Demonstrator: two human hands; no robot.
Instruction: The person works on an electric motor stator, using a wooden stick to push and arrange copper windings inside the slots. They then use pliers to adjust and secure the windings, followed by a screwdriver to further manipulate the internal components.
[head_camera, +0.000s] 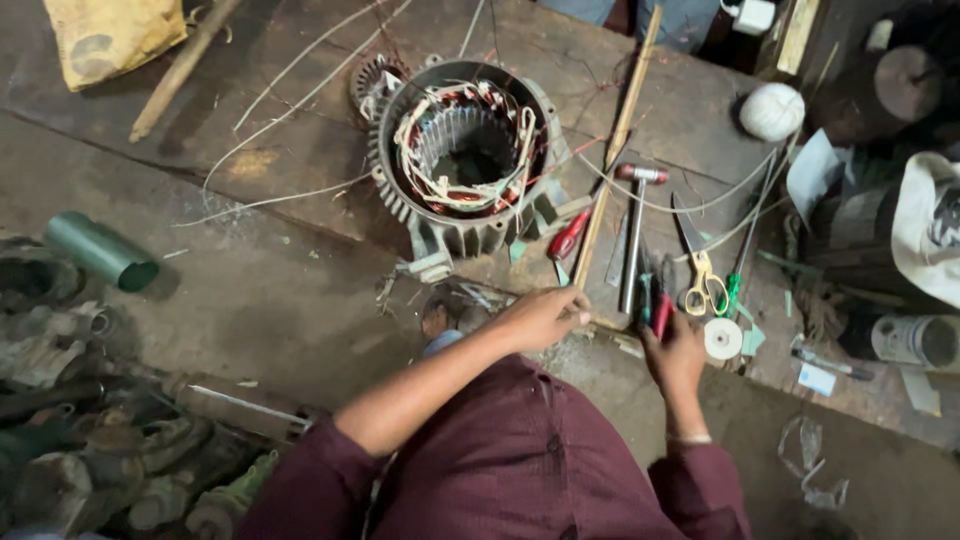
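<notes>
1. My left hand (545, 318) is curled around the near end of a long wooden stick (615, 150), which runs away from me beside the stator so its length lies along the bench.
2. My right hand (672, 352) is closed on red-handled pliers (660, 308), tips up, just beside the scissors (700, 265) and hammer (633, 235).
3. The motor stator (465, 155) stands open end up, well ahead of both hands, its copper windings and white leads exposed.

green tube (100, 251), white twine ball (772, 110), yellow-handled scissors (698, 262)
</notes>
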